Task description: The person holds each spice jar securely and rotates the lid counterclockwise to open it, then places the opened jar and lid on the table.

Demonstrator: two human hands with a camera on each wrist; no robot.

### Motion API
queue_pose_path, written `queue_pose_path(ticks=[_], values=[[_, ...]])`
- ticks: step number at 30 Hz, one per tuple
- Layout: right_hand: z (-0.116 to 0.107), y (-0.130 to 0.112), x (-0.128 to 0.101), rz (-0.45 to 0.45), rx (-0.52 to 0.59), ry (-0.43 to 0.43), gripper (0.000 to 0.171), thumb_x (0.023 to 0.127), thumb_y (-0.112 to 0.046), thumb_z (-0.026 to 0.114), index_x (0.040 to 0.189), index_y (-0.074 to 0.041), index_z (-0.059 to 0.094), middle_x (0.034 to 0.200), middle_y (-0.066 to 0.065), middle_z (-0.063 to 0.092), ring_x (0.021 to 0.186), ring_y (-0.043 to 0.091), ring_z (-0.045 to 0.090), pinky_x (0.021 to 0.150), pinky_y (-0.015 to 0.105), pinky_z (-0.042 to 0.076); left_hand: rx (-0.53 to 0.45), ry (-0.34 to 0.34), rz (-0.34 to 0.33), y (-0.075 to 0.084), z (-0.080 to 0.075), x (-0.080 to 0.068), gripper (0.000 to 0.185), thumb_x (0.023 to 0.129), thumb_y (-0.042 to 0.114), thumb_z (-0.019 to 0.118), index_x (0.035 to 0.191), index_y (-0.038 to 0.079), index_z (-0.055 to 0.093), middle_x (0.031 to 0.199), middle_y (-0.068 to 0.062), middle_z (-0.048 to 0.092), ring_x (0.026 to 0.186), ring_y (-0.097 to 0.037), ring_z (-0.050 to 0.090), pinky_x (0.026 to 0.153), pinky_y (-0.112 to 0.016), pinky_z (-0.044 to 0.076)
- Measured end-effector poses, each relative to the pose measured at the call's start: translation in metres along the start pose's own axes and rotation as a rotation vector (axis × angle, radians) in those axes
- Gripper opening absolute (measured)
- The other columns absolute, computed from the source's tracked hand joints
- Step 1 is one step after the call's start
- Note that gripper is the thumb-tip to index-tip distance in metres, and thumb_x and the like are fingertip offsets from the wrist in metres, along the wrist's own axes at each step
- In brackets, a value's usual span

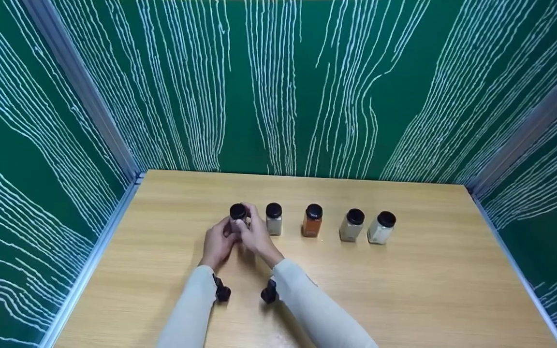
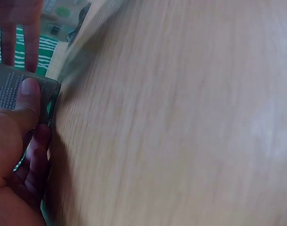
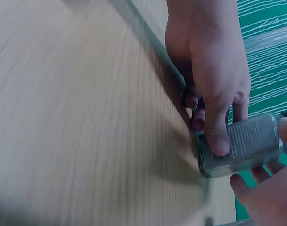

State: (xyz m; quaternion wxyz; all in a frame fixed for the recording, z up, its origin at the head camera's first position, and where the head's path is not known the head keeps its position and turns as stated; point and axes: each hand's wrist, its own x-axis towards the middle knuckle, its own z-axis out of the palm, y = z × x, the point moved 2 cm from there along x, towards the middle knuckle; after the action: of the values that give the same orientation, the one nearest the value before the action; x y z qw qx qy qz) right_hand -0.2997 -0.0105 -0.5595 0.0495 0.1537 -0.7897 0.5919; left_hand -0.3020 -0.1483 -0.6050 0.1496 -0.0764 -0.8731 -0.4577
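Both hands are at a square glass spice jar (image 3: 249,141) with greyish contents, small print on its side and a black cap (image 1: 238,211). My left hand (image 1: 218,246) grips the jar low down, its thumb flat over the print and its fingers behind. Higher up, my right hand (image 1: 259,237) holds the jar near the cap, with the thumb on the near side and fingers round the far side. The jar stands upright, its base close to the tabletop. Just right of it is another jar of pale grey contents (image 1: 274,220).
Farther right in the same row stand an orange-filled jar (image 1: 312,221), a greyish jar (image 1: 351,225) and a whitish jar (image 1: 381,228), all black-capped. The wooden table (image 1: 404,290) meets green walls (image 1: 269,96) with white wavy lines.
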Motion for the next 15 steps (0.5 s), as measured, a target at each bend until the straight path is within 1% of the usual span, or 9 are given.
queue_pose_path(ticks=[1, 3, 5, 8, 11, 13, 15], values=[[0.0001, -0.0002, 0.0002, 0.009, 0.004, -0.007, 0.056, 0.1, -0.003, 0.062, 0.15, -0.003, 0.038, 0.144, 0.019, 0.055, 0.135, 0.032, 0.052, 0.112, 0.046, 0.041, -0.008, 0.0, -0.006, -0.0006, -0.0003, 0.0002, 0.046, 0.082, 0.008, 0.078, 0.127, 0.01, 0.071, 0.111, -0.012, 0.075, 0.103, -0.03, 0.07, 0.092, -0.05, 0.053], [0.0007, 0.0, 0.0007, 0.035, 0.012, -0.011, 0.064, 0.099, -0.008, 0.066, 0.153, -0.005, 0.033, 0.147, 0.017, 0.053, 0.136, 0.029, 0.051, 0.114, 0.044, 0.039, -0.013, -0.003, -0.02, -0.0016, -0.0005, 0.0001, 0.044, 0.082, 0.011, 0.079, 0.125, 0.012, 0.072, 0.108, -0.009, 0.076, 0.1, -0.027, 0.07, 0.091, -0.048, 0.053], [0.0014, 0.0003, 0.0011, 0.056, 0.024, 0.003, 0.068, 0.096, -0.012, 0.071, 0.152, -0.005, 0.032, 0.146, 0.016, 0.053, 0.135, 0.028, 0.052, 0.113, 0.043, 0.04, -0.013, -0.007, -0.028, -0.0023, -0.0001, -0.0004, 0.04, 0.083, 0.013, 0.079, 0.122, 0.014, 0.073, 0.104, -0.006, 0.076, 0.095, -0.025, 0.069, 0.088, -0.047, 0.053], [0.0027, 0.0009, 0.0016, 0.065, 0.04, 0.045, 0.059, 0.094, -0.012, 0.075, 0.14, -0.005, 0.039, 0.14, 0.016, 0.059, 0.131, 0.028, 0.055, 0.109, 0.044, 0.045, -0.002, -0.005, -0.023, -0.0026, 0.0004, -0.0006, 0.037, 0.083, 0.014, 0.081, 0.118, 0.014, 0.074, 0.099, -0.007, 0.076, 0.091, -0.026, 0.068, 0.086, -0.048, 0.053], [0.0027, 0.0002, 0.002, 0.056, 0.06, 0.089, 0.048, 0.093, -0.008, 0.075, 0.129, -0.005, 0.043, 0.134, 0.017, 0.063, 0.128, 0.03, 0.058, 0.106, 0.047, 0.047, -0.003, -0.003, -0.022, -0.0019, 0.0003, 0.0, 0.038, 0.083, 0.013, 0.081, 0.121, 0.013, 0.074, 0.103, -0.008, 0.077, 0.096, -0.028, 0.07, 0.089, -0.049, 0.053], [0.0025, -0.0005, 0.002, 0.047, 0.066, 0.095, 0.043, 0.094, -0.004, 0.071, 0.128, -0.004, 0.044, 0.134, 0.018, 0.064, 0.128, 0.031, 0.058, 0.106, 0.048, 0.047, 0.004, -0.001, -0.017, -0.0016, -0.0001, 0.0003, 0.038, 0.084, 0.013, 0.081, 0.122, 0.013, 0.073, 0.104, -0.008, 0.077, 0.097, -0.029, 0.07, 0.09, -0.049, 0.053], [0.0025, -0.0013, 0.002, 0.046, 0.072, 0.073, 0.039, 0.097, 0.0, 0.065, 0.131, -0.003, 0.046, 0.136, 0.019, 0.062, 0.13, 0.033, 0.057, 0.107, 0.048, 0.047, 0.006, 0.004, -0.009, -0.0011, -0.001, 0.0002, 0.039, 0.084, 0.011, 0.08, 0.122, 0.011, 0.073, 0.103, -0.01, 0.076, 0.096, -0.029, 0.07, 0.089, -0.05, 0.053]])
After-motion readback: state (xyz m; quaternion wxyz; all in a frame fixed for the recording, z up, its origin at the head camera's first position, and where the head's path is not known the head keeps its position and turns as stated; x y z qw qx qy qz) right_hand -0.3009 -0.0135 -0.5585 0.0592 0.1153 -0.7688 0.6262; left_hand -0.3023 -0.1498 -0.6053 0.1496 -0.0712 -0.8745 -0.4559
